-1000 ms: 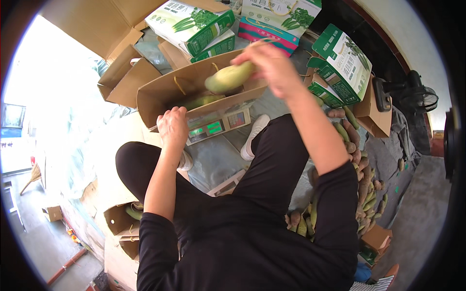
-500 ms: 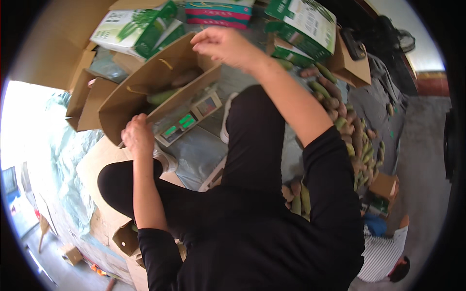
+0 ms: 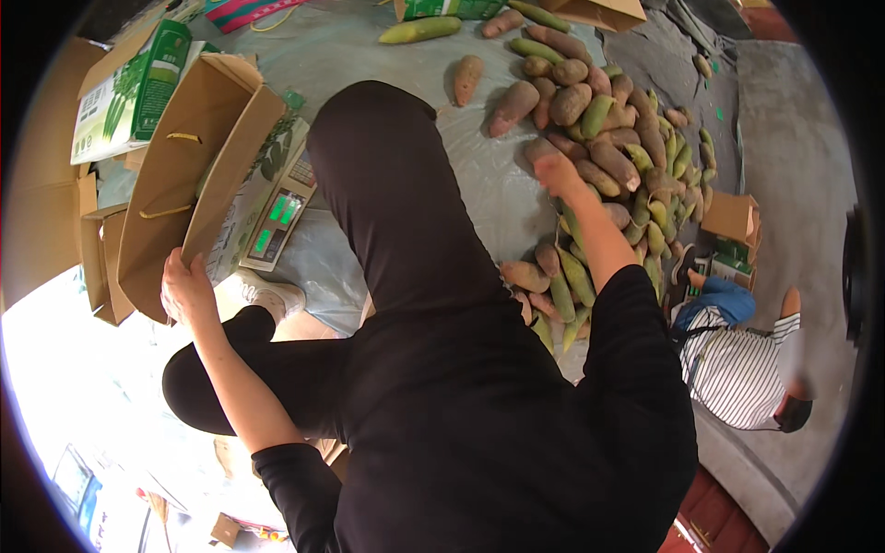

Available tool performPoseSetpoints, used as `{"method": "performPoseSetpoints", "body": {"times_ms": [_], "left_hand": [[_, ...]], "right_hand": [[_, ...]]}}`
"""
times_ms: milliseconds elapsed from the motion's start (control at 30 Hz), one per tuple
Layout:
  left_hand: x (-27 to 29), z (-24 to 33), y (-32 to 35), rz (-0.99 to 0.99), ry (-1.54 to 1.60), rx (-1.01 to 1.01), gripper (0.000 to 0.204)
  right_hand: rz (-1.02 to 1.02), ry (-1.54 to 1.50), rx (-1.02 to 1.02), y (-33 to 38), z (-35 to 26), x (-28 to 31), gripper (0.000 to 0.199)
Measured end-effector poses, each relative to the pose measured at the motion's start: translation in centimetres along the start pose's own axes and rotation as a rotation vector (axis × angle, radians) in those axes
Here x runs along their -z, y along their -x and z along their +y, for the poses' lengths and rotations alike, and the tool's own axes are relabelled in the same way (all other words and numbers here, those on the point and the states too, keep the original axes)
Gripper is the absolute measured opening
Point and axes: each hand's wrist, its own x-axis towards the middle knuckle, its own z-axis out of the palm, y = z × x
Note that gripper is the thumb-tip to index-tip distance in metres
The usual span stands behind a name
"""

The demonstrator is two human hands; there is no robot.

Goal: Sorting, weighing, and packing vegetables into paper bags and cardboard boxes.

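My left hand (image 3: pixel 187 290) grips the near end of an open cardboard carton (image 3: pixel 219 207) with yellow cord handles, its fingers over the rim. This carton stands tilted on a scale (image 3: pixel 277 221) with lit green displays. What lies inside is mostly hidden by its walls. At the left edge of a large heap, my right hand (image 3: pixel 562 177) has its fingers curled at a brownish sweet potato (image 3: pixel 537 149); the hand is slightly blurred. Around it lie more reddish-brown sweet potatoes (image 3: pixel 571 104) and long green radishes (image 3: pixel 577 275).
A green-and-white printed carton (image 3: pixel 134 97) stands beyond the open one. Clear plastic sheeting (image 3: pixel 484 170) covers the floor under the heap. Another person (image 3: pixel 733 369) in a striped shirt is at the lower right, near a small brown box (image 3: pixel 731 218).
My right hand has left the carton's far end and swung right to the heap. My left hand stays on the carton. The view has turned right, showing more of the heap.
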Motion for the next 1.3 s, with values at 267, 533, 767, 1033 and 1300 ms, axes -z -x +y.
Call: {"method": "performPoseSetpoints", "body": {"times_ms": [267, 533, 767, 1033, 1300], "left_hand": [[0.1, -2.5, 0.0, 0.068, 0.004, -0.090, 0.033], [-2.2, -3.9, -0.8, 0.173, 0.119, -0.170, 0.030], [-3.2, -1.5, -0.9, 0.096, 0.200, -0.138, 0.028], [-2.4, -2.6, -0.6, 0.104, 0.115, -0.082, 0.025], [-1.4, -1.5, -0.4, 0.070, 0.076, -0.045, 0.033]], "right_hand": [[-0.429, 0.998, 0.023, 8.1, 16.5, -7.3, 0.012], [0.353, 0.644, -0.577, 12.5, 24.3, -4.6, 0.013], [0.568, 0.000, -0.727, 13.5, 30.1, -2.8, 0.069], [0.312, -0.307, -0.886, 11.3, 26.9, -4.3, 0.029], [0.211, -0.430, -0.889, 11.3, 17.9, -8.0, 0.021]]}}
